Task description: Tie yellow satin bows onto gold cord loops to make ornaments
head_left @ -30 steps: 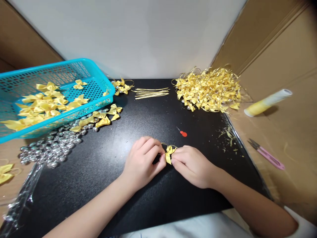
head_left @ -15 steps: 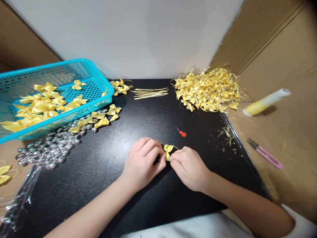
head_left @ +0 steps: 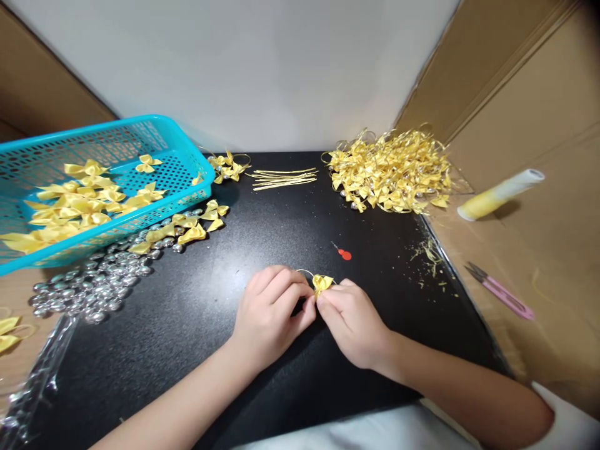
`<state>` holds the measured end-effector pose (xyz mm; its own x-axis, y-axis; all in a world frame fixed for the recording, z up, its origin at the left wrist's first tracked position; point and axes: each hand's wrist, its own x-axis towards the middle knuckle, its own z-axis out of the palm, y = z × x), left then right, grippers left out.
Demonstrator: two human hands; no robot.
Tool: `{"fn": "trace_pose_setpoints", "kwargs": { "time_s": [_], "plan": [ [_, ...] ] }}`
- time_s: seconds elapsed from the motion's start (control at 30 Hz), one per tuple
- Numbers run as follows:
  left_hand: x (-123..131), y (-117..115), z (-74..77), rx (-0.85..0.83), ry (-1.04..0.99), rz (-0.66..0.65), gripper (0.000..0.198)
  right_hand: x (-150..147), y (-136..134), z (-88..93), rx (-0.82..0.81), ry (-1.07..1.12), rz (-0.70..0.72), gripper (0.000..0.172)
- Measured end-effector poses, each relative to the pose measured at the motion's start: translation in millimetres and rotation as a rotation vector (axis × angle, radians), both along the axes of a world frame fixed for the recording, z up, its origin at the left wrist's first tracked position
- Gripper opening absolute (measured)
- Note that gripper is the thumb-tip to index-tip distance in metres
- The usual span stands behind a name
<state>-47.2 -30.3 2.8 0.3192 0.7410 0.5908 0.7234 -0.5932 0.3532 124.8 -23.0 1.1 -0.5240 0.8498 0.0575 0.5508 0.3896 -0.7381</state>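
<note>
Near the front middle of the black table, my left hand (head_left: 276,309) and my right hand (head_left: 354,322) meet with their fingertips pinched. Between them is a yellow ribbon bow (head_left: 322,283) with a thin gold cord (head_left: 305,272) looping out behind it. Both hands are closed on the bow's near side; the fingers hide its lower part and exactly what each one pinches. Just beyond the hands lies a needle threader (head_left: 345,255) with a red handle.
A turquoise basket (head_left: 187,190) of yellow bows stands at the left. Silver bells or beads (head_left: 98,281) lie in front of it. Gold cords (head_left: 285,179) lie at the back, beside a heap of finished bows (head_left: 389,172). Pink thread snips (head_left: 509,299) and a thread cone (head_left: 499,195) are at right.
The bow has turned and shifted slightly right between my fingers, with less of its lower part showing. Both hands have drawn a little closer together.
</note>
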Motion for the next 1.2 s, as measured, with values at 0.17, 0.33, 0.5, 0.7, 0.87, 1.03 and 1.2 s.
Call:
{"fn": "trace_pose_setpoints", "kwargs": {
  "time_s": [0.17, 0.33, 0.5, 0.7, 0.87, 1.03, 1.2],
  "plan": [
    [-2.0, 0.0, 4.5, 0.077, 0.006, 0.015, 0.008, 0.7, -1.2, -0.6, 0.027, 0.070, 0.003, 0.035],
    [-3.1, 0.1, 7.2, 0.114, -0.004, 0.027, 0.009, 1.1, -1.8, -0.4, 0.030, 0.132, 0.019, 0.034],
    [-4.1, -1.3, 4.4, 0.064, -0.050, 0.034, 0.008, 1.2, -2.3, -2.0, 0.017, 0.163, 0.029, 0.034],
    [-0.6, -3.4, 10.0, -0.086, -0.165, 0.038, 0.010, 0.9, -2.6, -0.6, -0.012, 0.170, 0.038, 0.033],
    [3.1, -4.5, 12.3, -0.214, -0.279, 0.047, 0.012, 1.4, -3.3, -0.7, -0.031, 0.164, 0.040, 0.033],
    [3.7, -5.1, 9.8, -0.213, -0.295, 0.056, 0.012, 1.1, -3.5, -1.3, -0.042, 0.171, 0.038, 0.034],
    [1.9, -4.4, 9.9, -0.137, -0.218, 0.067, 0.011, 0.4, -3.1, -0.9, -0.065, 0.172, 0.035, 0.036]
  ]
}}
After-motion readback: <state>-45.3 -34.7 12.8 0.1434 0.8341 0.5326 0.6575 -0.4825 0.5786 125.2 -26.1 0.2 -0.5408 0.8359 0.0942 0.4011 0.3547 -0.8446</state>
